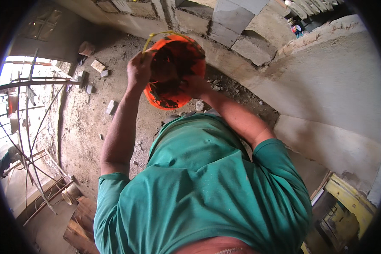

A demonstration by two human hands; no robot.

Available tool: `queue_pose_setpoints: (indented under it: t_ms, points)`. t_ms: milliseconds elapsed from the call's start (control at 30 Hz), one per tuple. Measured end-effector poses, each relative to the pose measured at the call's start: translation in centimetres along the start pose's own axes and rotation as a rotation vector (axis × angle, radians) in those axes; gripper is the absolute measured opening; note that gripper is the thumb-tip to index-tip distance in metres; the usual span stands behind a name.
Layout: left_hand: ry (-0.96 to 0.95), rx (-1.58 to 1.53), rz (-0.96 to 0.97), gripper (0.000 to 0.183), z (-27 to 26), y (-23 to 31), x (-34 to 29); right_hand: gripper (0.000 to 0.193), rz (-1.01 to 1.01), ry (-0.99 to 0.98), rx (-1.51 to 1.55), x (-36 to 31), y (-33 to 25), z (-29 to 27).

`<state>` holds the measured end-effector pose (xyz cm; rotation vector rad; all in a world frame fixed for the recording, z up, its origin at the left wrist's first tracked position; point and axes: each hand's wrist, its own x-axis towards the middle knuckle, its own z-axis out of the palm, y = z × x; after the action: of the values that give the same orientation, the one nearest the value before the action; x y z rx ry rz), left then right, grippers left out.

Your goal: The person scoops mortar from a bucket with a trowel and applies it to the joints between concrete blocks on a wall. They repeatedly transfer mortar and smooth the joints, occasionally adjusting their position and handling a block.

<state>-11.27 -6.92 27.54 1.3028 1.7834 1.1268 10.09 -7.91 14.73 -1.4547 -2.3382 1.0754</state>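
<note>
In front of my body is an orange bucket (201,59), tilted so that its mouth faces me. Dark grey residue coats much of its inner wall, and a yellow handle (147,41) arches over its far side. My left hand (139,70) is closed on the bucket's left rim, near one end of the handle. Reaching in over the near right rim, my right hand (194,86) is inside the bucket. Shadow and blur hide its fingers, so I cannot make out whether they hold anything. A brownish patch inside the bucket is too dim to name.
Rubble and broken block pieces (111,107) lie on the rough floor at the left. A block wall (226,31) runs along the far side and a plastered wall (334,80) stands at the right. Poles (38,80) cross a bright opening at the left. Wooden boards (81,222) lie lower left.
</note>
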Motion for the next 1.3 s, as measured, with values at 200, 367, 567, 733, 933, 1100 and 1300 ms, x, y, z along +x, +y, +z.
queue_pose_setpoints:
  t_ms: [200, 367, 567, 733, 933, 1100, 1300]
  points:
    - [0.245, -0.487, -0.168, 0.021, -1.1, -6.8, 0.4, 0.04, 0.084, 0.172, 0.27, -4.4, 3.4, -3.5]
    - [0.348, -0.416, -0.266, 0.023, -0.8, -10.1, -1.3, 0.042, 0.293, 0.25, 0.057, -8.5, 12.8, -6.9]
    - [0.444, -0.206, -0.325, 0.024, 0.8, -12.9, -3.9, 0.034, 0.48, 0.238, -0.14, -9.3, 23.4, -10.5]
    - [0.527, -0.14, -0.396, 0.023, 1.7, -15.2, -6.5, 0.031, 0.557, 0.152, -0.156, -6.9, 28.2, -12.1]
    - [0.546, -0.233, -0.472, 0.028, 3.9, -16.9, -8.2, 0.032, 0.606, -0.01, -0.11, -3.8, 32.4, -13.7]
    - [0.564, -0.183, -0.465, 0.03, 5.6, -15.0, -8.3, 0.026, 0.767, -0.064, 0.372, -2.1, 32.0, -17.0]
    - [0.537, -0.199, -0.489, 0.029, 5.7, -14.5, -7.6, 0.022, 0.739, -0.022, 0.393, -5.7, 29.5, -18.0]
